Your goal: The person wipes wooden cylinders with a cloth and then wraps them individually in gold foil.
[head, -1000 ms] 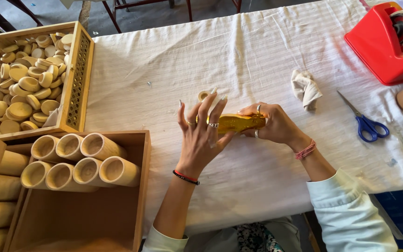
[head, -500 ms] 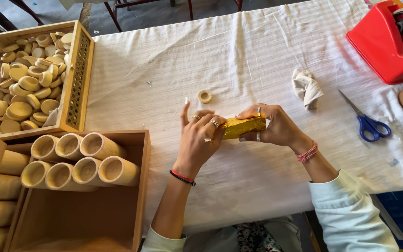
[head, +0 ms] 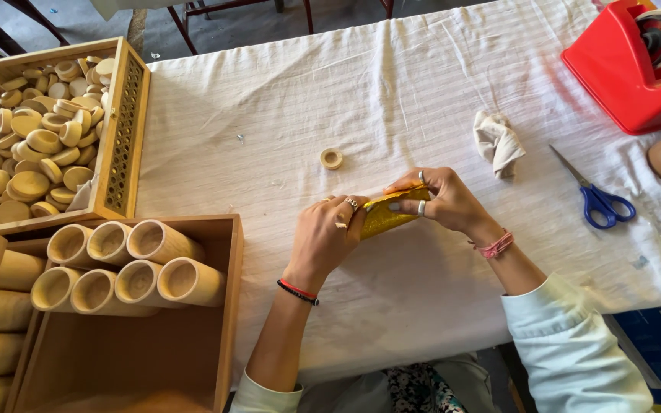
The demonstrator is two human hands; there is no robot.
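Both hands meet over the white tablecloth [head: 284, 99] on a short tube wrapped in glittery yellow paper [head: 382, 218]. My left hand [head: 324, 239] is closed over the tube's left end, fingers curled on it. My right hand [head: 439, 200] pinches the right end between thumb and fingers. The tube lies roughly level, just above the cloth. A small wooden ring [head: 331, 158] sits alone on the cloth just beyond the hands.
A wooden tray of several small wooden rings and caps [head: 36, 130] stands at far left. A wooden box with pale tubes [head: 120, 264] is at near left. A crumpled cloth [head: 497, 141], blue-handled scissors [head: 597, 197] and a red tape dispenser [head: 629, 65] lie to the right.
My left hand's fingers, spread and raised a second ago, have folded down onto the yellow tube. The small wooden ring came into sight behind the hands.
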